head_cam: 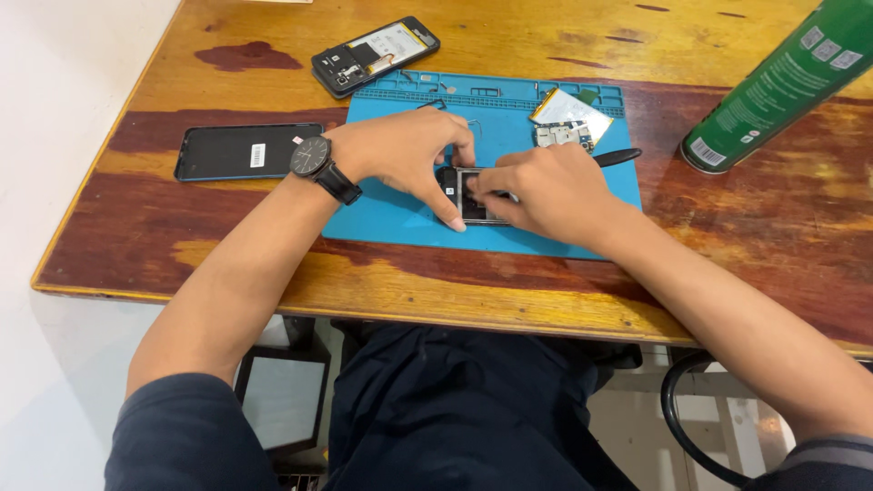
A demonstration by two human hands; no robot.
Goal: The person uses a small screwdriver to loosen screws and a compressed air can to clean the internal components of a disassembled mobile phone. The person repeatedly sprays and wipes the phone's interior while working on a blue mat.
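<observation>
A small opened phone [469,195] lies on a blue repair mat [391,218] on the wooden table. My left hand [409,155], with a black wristwatch [314,159] on its wrist, presses on the phone's left side with thumb and fingers. My right hand [546,193] covers the phone's right side, its fingertips pinching at something on the phone's inside. A black tool [617,157] sticks out from behind my right hand; whether the hand holds it I cannot tell.
A black phone panel [244,151] lies left of the mat. Another opened phone [375,55] rests at the back. A circuit board with a battery [569,120] sits at the mat's far edge. A green spray can [782,82] lies at the right.
</observation>
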